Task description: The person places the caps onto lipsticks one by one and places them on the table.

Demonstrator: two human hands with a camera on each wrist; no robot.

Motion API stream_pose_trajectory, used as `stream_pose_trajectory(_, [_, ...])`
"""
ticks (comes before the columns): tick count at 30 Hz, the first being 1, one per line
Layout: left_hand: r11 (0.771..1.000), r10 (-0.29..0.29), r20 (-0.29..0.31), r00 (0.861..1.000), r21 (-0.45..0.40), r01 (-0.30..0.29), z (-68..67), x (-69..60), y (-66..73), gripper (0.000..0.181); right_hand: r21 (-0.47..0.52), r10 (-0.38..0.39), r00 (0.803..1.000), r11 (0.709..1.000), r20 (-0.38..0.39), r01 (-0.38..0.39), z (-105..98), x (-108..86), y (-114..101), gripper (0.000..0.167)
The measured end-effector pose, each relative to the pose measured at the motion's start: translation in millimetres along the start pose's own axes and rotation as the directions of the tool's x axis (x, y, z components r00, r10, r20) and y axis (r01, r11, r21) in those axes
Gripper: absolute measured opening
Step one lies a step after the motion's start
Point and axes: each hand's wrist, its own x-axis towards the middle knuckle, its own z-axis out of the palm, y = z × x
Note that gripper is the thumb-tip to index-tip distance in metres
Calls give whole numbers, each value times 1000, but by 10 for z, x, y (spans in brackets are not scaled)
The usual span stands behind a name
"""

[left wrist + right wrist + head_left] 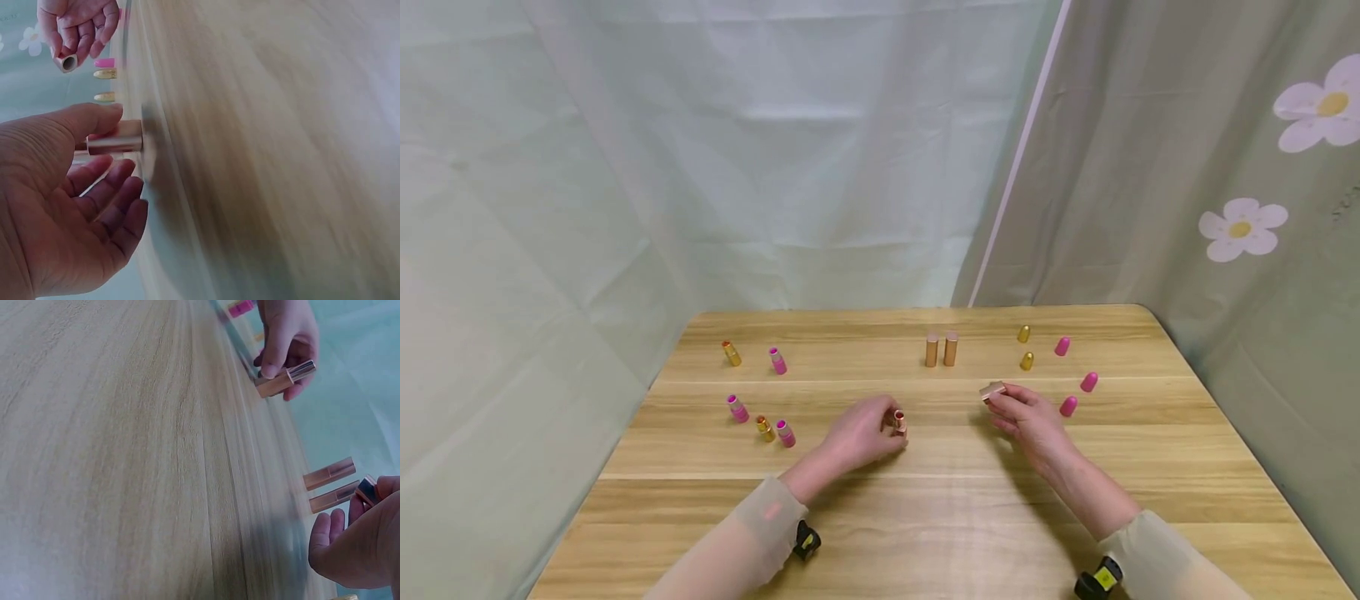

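Note:
My left hand (867,433) grips a copper-coloured lipstick base (900,423) upright on the table. In the left wrist view, the thumb and fingers are around that base (115,144). My right hand (1033,425) holds a hollow copper cap (992,392) tilted above the table, to the right of the base. The cap's open end (69,62) shows in the left wrist view. Cap and base are apart. In the right wrist view, the left hand (290,347) pinches the base (284,380) and the right hand (362,544) holds the cap (369,489).
Two copper tubes (931,351) stand side by side at the back centre. Pink (737,408) and gold (731,353) bases stand at the left. Gold (1027,361) and pink (1089,382) caps stand at the right. A curtain (820,150) hangs behind the table (940,517).

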Motion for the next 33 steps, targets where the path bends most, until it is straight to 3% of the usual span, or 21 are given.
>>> stream_pose_trajectory(10, [983, 45, 20, 999, -177, -41, 18, -21, -115, 15, -12, 9, 1000, 1000, 10, -9, 6, 8, 6, 43])
stream_pose_trajectory(20, [962, -1, 50, 999, -272, 15, -68, -33, -57, 19, 13, 6, 1000, 1000, 8, -6, 35, -19, -8, 30])
stream_pose_trajectory(33, [974, 34, 33, 999, -224, -25, -219, 5, 54, 13, 18, -20, 999, 1000, 40, 20, 90, -32, -19, 48])
